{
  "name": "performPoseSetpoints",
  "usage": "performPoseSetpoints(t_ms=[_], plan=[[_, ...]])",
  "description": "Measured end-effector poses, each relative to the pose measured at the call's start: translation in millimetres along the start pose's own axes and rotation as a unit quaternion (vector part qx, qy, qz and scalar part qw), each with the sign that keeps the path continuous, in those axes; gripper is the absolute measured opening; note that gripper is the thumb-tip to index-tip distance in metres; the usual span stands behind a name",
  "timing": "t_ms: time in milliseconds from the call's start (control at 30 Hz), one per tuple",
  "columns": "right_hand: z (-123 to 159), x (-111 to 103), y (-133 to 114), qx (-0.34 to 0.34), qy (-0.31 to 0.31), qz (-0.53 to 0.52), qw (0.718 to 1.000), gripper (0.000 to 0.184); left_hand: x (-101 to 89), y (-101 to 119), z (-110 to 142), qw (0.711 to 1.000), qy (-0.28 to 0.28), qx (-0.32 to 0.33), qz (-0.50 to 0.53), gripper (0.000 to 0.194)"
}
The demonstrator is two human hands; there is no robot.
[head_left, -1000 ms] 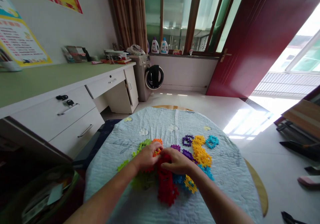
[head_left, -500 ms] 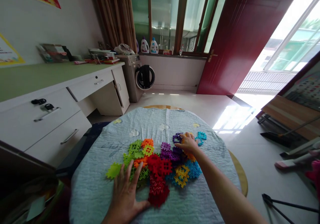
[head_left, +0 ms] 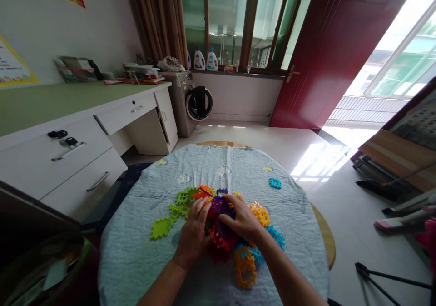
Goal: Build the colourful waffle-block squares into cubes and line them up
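Note:
A heap of toy interlocking building blocks lies on the cloth between my hands. My left hand (head_left: 193, 233) curves against the heap's left side, its fingers bent over the red blocks (head_left: 223, 240); its grip is partly hidden. From the right, my right hand (head_left: 243, 218) clasps purple blocks (head_left: 218, 206), thumb and fingers on either side of them. Green blocks (head_left: 184, 198) and orange blocks (head_left: 200, 192) lie beyond my left hand. Yellow-orange blocks (head_left: 260, 213) and blue blocks (head_left: 275, 237) sit beside my right forearm. One yellow-orange block (head_left: 245, 269) is nearer to me.
The round table wears a pale blue cloth (head_left: 136, 260). A lone light-blue block (head_left: 275, 183) lies at its far right. Beyond are a desk (head_left: 78, 110) at left, a washing machine (head_left: 179, 101) with its door open, and a red door (head_left: 327, 56).
My right hand has come from the far right to the middle, bringing purple blocks onto the red ones. My left hand has moved right and closed in. The heap is more compact; some yellow-orange blocks have shifted.

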State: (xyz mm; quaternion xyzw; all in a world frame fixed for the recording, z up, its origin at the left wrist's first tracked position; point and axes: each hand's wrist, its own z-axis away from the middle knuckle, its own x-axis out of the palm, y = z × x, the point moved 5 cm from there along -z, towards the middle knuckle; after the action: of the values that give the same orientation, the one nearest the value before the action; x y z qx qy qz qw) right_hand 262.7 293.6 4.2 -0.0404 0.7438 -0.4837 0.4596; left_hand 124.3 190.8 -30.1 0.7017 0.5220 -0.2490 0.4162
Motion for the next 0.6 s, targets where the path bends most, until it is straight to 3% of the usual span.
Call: performPoseSetpoints(t_ms=[100,200,267,333,400,467,533,600], plan=[[10.2,-18.7,1.4,-0.030,-0.036,-0.042,0.998,0.053,-7.1,-5.5,-3.6,1.000,0.028,-0.003,0.007,0.051],[9.6,-51.9,25.9,-0.038,-0.038,-0.029,0.998,0.039,-27.8,-24.5,0.3,0.996,0.074,-0.057,-0.005,0.025],[2.0,-83.5,61.8,0.024,0.038,0.046,0.998,0.035,-43.3,-35.3,7.2,0.991,0.088,-0.099,-0.014,0.025],[-3.7,-115.6,108.7,0.177,0.139,0.157,0.962,0.049,-54.3,-35.6,17.4,0.988,0.082,-0.133,-0.017,0.033],[-6.8,-132.1,148.8,0.309,0.166,0.222,0.910,0.065,-55.4,-20.6,29.6,0.988,0.055,-0.144,-0.019,0.050],[-12.4,-129.7,171.7,0.353,0.142,0.239,0.893,0.069,-41.8,9.6,41.7,0.994,-0.007,-0.107,-0.023,0.076],[-18.9,-113.1,174.9,0.324,0.107,0.236,0.910,0.064,-21.2,48.3,52.4,0.998,-0.053,-0.021,-0.023,0.102],[-23.2,-88.0,160.4,0.254,0.074,0.214,0.940,0.054,-3.2,78.2,58.6,0.996,-0.067,0.027,-0.043,0.109]])
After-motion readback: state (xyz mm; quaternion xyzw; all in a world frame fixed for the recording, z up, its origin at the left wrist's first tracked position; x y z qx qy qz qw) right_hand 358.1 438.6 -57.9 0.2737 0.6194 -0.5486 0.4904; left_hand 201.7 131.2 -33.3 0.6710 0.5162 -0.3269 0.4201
